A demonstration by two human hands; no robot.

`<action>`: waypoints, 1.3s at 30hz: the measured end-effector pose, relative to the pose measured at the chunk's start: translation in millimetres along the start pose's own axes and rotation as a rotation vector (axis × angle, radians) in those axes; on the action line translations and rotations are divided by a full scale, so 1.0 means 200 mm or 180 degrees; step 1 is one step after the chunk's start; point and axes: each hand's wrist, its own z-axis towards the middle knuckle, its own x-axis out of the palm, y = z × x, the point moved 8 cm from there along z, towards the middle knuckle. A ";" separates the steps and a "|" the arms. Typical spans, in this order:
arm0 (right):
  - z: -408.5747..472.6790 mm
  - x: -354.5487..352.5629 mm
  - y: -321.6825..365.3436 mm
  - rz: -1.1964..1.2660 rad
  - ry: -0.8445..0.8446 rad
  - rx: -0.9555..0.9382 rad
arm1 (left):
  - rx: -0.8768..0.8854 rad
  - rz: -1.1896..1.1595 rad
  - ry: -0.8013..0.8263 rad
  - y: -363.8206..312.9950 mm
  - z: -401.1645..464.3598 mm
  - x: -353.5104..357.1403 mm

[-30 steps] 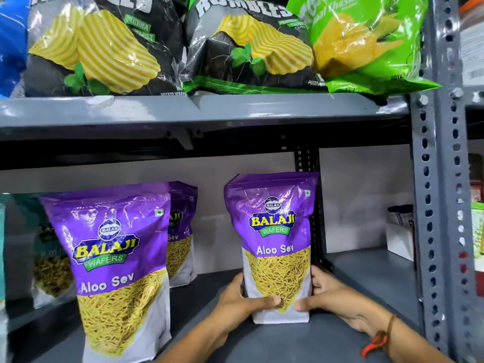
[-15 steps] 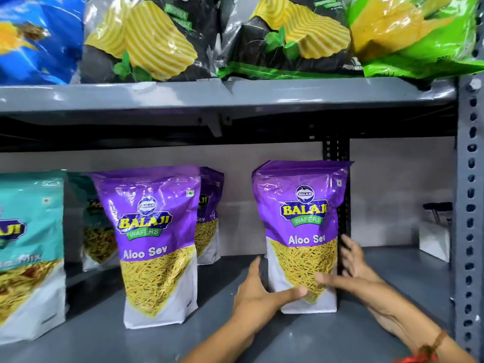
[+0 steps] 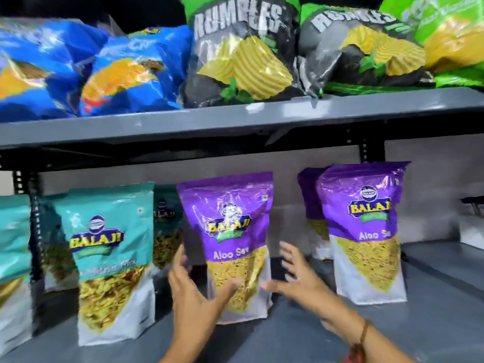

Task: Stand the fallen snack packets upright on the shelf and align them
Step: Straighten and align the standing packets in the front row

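Note:
Three purple Aloo Sev packets stand upright on the lower grey shelf (image 3: 432,323): a middle one (image 3: 230,210), a right one (image 3: 366,231), and one (image 3: 309,195) behind the right one. My left hand (image 3: 193,292) is at the middle packet's lower left, fingers spread, thumb across its front. Just off that packet's lower right edge is my right hand (image 3: 296,279), also with fingers apart. The frame is blurred, so I cannot tell if either hand touches it. A teal Balaji packet (image 3: 112,231) stands upright to the left.
More teal packets stand at the far left (image 3: 13,231) and behind (image 3: 165,226). The upper shelf (image 3: 235,124) carries blue chip bags (image 3: 131,74), black Rumbles bags (image 3: 241,61) and a green bag (image 3: 450,35). A white box (image 3: 471,231) sits at the far right.
Both hands have let go of the right purple packet and moved left to the middle purple packet. The view has swung left and up, bringing the teal packets and blue bags into sight.

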 end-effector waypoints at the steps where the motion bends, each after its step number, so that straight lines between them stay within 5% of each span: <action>1: 0.02 0.08 -0.05 0.0108 0.0177 0.0223 | -0.0175 -0.0007 0.0400 0.09 0.02 0.01; 4: 0.02 0.22 -0.15 0.0101 0.0459 0.0473 | -0.0571 -0.0065 0.1279 0.26 0.01 0.08; 6: 0.03 0.24 -0.19 0.0052 0.0360 0.0516 | -0.0582 -0.0107 0.1433 0.33 0.01 0.10; 25: 0.07 0.11 -0.23 0.0161 0.0474 0.0425 | -0.0735 0.0101 0.1398 0.30 0.01 0.20; 28: 0.03 0.06 -0.13 -0.0077 -0.0330 0.0138 | -0.0574 0.0171 0.1086 0.23 0.00 0.12; 32: -0.12 0.03 0.22 -0.0649 -0.1679 -0.0794 | 0.0174 -0.0119 0.0059 -0.02 0.04 -0.18; 36: -0.20 0.33 0.56 -0.0829 -0.1716 -0.1773 | 0.0615 -0.0242 -0.0855 -0.12 0.06 -0.59; 39: -0.15 0.62 0.59 -0.0515 -0.1235 -0.1830 | 0.0378 -0.0257 -0.1050 -0.02 0.09 -0.83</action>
